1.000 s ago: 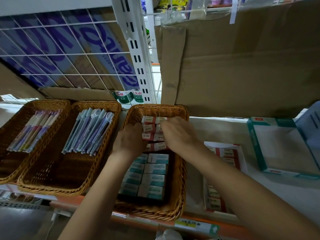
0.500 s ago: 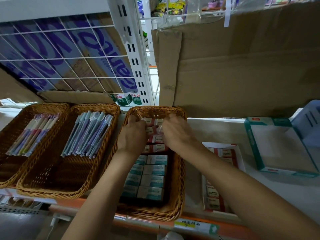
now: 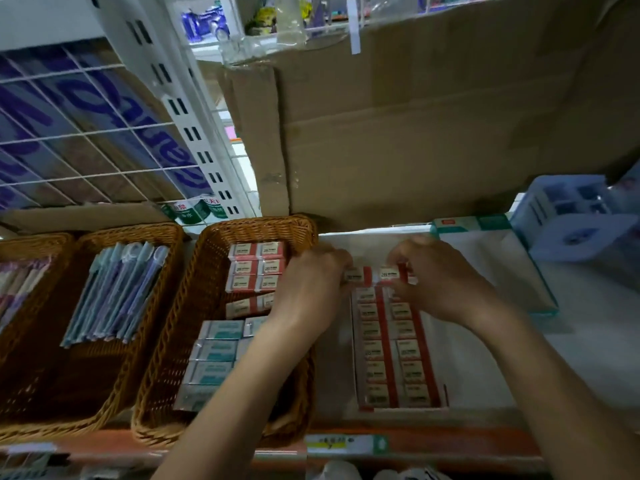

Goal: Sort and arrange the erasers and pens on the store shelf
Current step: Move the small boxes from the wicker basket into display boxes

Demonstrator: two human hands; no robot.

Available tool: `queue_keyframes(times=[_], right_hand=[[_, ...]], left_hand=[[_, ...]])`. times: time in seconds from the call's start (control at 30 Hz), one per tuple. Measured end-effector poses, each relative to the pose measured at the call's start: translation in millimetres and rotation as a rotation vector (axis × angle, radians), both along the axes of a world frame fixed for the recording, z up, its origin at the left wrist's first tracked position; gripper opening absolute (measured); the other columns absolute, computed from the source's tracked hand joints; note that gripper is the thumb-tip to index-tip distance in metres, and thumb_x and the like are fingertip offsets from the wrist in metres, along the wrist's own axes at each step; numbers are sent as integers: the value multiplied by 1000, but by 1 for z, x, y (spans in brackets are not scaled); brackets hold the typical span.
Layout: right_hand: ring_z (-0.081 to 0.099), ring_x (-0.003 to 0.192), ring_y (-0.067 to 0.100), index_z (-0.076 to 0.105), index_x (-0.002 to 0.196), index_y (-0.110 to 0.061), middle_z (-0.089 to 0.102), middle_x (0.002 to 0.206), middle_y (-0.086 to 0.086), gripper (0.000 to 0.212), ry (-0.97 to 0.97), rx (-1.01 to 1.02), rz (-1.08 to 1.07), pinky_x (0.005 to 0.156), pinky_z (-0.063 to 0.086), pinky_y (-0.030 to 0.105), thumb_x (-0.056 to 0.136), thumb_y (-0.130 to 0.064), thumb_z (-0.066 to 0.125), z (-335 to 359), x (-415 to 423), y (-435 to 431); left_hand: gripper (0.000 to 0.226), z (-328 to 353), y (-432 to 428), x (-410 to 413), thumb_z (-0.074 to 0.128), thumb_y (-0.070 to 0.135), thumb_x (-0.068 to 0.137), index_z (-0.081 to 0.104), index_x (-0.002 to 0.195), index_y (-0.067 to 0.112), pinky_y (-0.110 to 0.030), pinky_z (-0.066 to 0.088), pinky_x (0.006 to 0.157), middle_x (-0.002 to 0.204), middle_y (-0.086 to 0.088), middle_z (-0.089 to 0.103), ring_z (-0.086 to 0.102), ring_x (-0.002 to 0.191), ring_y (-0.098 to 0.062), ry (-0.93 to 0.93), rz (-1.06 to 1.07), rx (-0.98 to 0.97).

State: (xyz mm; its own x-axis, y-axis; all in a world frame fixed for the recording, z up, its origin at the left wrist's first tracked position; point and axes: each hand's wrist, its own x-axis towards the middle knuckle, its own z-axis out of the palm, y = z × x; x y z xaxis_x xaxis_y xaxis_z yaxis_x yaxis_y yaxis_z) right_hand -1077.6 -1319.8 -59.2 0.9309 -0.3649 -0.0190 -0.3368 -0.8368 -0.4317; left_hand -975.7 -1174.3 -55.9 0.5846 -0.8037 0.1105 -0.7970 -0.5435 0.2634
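On the white store shelf (image 3: 588,341), both hands have moved right, from the basket (image 3: 256,225) to the box of red erasers (image 3: 377,358). At its far end, the left hand (image 3: 311,285) and the right hand (image 3: 440,285) each pinch a red eraser (image 3: 358,274), probably for the basket.

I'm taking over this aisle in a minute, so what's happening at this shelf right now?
A person is sorting erasers with both hands. The left hand and right hand each pinch a red-sleeved eraser at the far end of the open box on the shelf, which holds two rows of them. Just left of it, the wicker basket has red erasers at the back and green ones in front. Two more baskets further left hold pens.
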Motion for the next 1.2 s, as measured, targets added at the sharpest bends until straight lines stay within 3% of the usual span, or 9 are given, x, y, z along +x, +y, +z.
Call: queue_keyframes(times=[0.1, 0.23, 0.37, 0.57, 0.77, 0.87, 0.97, 1.07, 1.2], right_hand=[[49, 90, 12, 56, 91, -23, 50, 95, -6, 12, 9, 1, -20, 72, 39, 23, 87, -33, 62, -15, -5, -5], [46, 98, 15, 57, 96, -18, 51, 103, -2, 9, -23, -67, -12, 80, 42, 24, 90, -24, 57, -30, -8, -5], [49, 104, 19, 62, 101, -14, 56, 109, 3, 13, -85, -105, -21, 85, 46, 27, 89, -14, 55, -39, -11, -3], [56, 93, 21, 69, 93, -13, 62, 98, 4, 11, -159, -144, -33, 79, 48, 28, 84, -9, 63, -46, -13, -1], [57, 81, 20, 75, 84, -12, 62, 84, 3, 7, -218, -191, -62, 69, 48, 25, 79, -9, 72, -52, -18, 0], [58, 72, 20, 76, 74, -15, 64, 73, 0, 10, -201, -242, -44, 59, 53, 29, 68, -9, 82, -55, -19, 2], [57, 73, 20, 76, 73, -16, 65, 74, -1, 5, -145, -244, -67, 57, 54, 30, 72, -13, 80, -54, -18, 5], [54, 83, 20, 75, 81, -16, 63, 83, 0, 6, -120, -223, -88, 61, 48, 29, 80, -19, 71, -45, -10, 13], [49, 98, 21, 69, 97, -13, 58, 98, 4, 16, -173, -174, 44, 72, 38, 30, 88, -18, 56, -28, 21, 36]], left_hand=[[22, -16, -13, -4, 53, 27, 94, 62, 113, 20, -34, 52, 84, 113, -1, 62, 59, 103, -21, -19, -28, 70], [21, -33, -21, -7, 49, 24, 95, 62, 111, 20, -32, 52, 82, 110, -1, 64, 61, 100, -20, -116, -43, 95], [16, -41, -23, -9, 53, 21, 93, 64, 105, 18, -30, 50, 73, 104, -2, 64, 61, 94, -20, -170, -39, 75], [17, -47, -21, -17, 80, 14, 69, 67, 81, 16, -27, 48, 47, 80, -3, 63, 63, 70, -23, -139, 12, 72], [19, -49, -20, -18, 53, 20, 94, 61, 111, 17, -29, 54, 70, 116, -5, 54, 61, 95, -22, -169, 21, 87], [22, -47, -20, -18, 51, 19, 94, 61, 114, 16, -28, 52, 70, 116, -5, 55, 61, 96, -23, -170, 25, 68], [23, -48, -18, -17, 50, 19, 95, 61, 114, 15, -26, 51, 74, 120, -4, 52, 59, 100, -21, -141, 5, 42], [22, -40, -11, -12, 51, 20, 95, 65, 111, 14, -27, 51, 76, 120, -5, 55, 59, 101, -22, -72, -6, -64], [19, -21, 13, 13, 56, 19, 90, 68, 104, 11, -33, 48, 74, 108, -10, 62, 60, 93, -28, -85, 99, -164]])
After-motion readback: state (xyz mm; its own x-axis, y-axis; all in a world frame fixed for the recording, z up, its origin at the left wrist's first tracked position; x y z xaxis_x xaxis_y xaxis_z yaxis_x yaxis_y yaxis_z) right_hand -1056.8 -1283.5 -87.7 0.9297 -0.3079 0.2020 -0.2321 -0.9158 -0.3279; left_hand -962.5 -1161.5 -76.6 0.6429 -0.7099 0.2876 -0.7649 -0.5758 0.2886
